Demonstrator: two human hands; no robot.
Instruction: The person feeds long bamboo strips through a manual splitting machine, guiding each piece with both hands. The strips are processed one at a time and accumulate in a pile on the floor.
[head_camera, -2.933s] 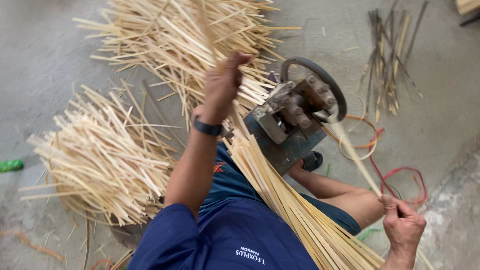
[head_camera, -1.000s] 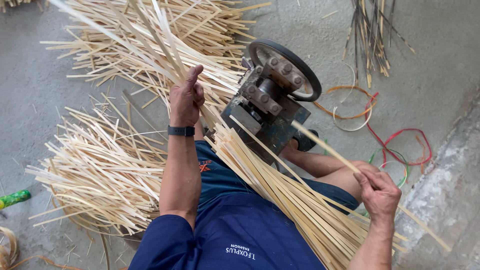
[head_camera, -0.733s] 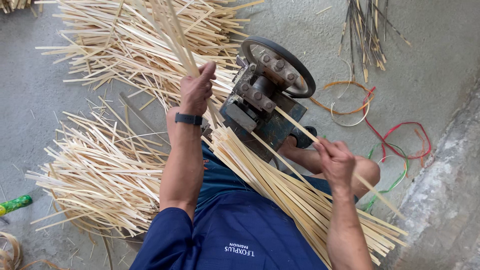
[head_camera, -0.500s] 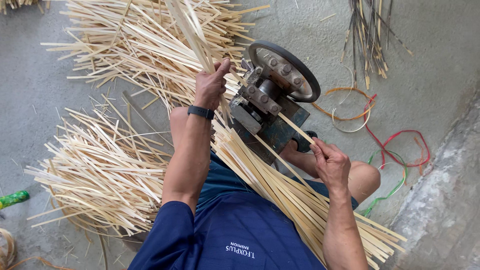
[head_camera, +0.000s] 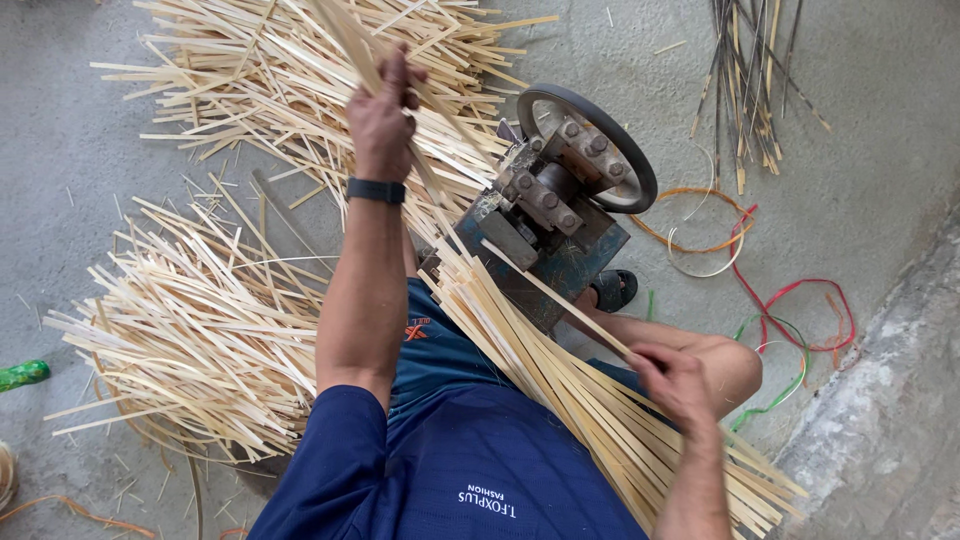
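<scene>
- The right hand (head_camera: 678, 382) has its fingers closed in a pinch on a single bamboo strip (head_camera: 560, 303), which runs from the fingertips up and away into the blue metal roller machine (head_camera: 545, 225).
- The left hand (head_camera: 383, 112) is raised beyond the machine, its fingers curled shut around a strip (head_camera: 345, 35) that slants from the fist up past the top of the frame (whether this is the far end of the same strip, I cannot tell).
- Just under the right fingers lies a long bundle of strips (head_camera: 560, 400) across the lap; a loose pile of strips (head_camera: 190, 330) lies on the floor below the left forearm, another heap (head_camera: 270, 70) around and behind the left fist.
- To do this step well, I judge the strip should stay in a straight line between the pinching fingers and the rollers; any sideways bend near the fingertips would likely make it twist or jam.
- The pinch should sit well back from the rollers, keeping fingertips apart from the bolted blocks and the dark wheel (head_camera: 632, 150).
- The left fist would best pull along the strip's own line, not across it, so thin bamboo does not snap.
- Coloured bands (head_camera: 790, 300) lie on the floor beyond the right hand, well apart from the work.
</scene>
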